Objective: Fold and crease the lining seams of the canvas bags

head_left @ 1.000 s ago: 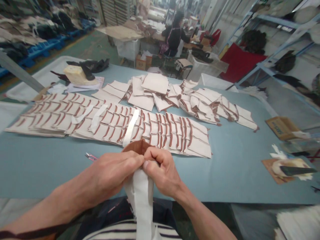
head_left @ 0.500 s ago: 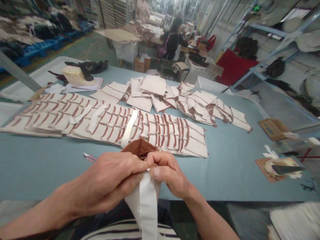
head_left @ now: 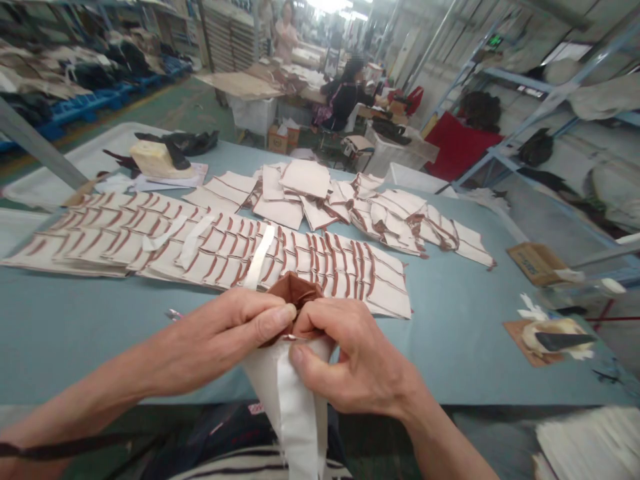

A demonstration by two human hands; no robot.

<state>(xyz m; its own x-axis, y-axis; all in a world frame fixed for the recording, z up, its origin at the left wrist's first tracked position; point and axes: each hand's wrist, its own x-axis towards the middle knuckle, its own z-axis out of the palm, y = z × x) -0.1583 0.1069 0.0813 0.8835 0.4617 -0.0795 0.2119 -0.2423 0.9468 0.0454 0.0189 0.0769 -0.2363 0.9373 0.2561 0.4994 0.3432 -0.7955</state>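
Just over the table's front edge I hold a white fabric pouch piece (head_left: 263,373) with a brown lining (head_left: 295,288) showing at its top. My left hand (head_left: 225,337) pinches the upper edge, thumb on top near the lining. My right hand (head_left: 350,353) is closed on the same edge from the right, its thumb and forefinger apart at the rim. A white strip (head_left: 296,407) hangs down the front of the piece from between the hands. Partly behind my left hand lie small thread snips (head_left: 174,315) on the blue table (head_left: 450,347).
Overlapping white pieces with brown edging (head_left: 225,250) run in rows across the table, white strips on them. Behind is a loose heap of similar pieces (head_left: 305,179). A cardboard box (head_left: 535,261) and a black-topped pad (head_left: 565,341) sit right. A person (head_left: 345,100) sits farther off.
My right hand has turned and its thumb has dropped below the rim. My left thumb has come up onto the lining. The brown opening shows wider, and the view has shifted slightly.
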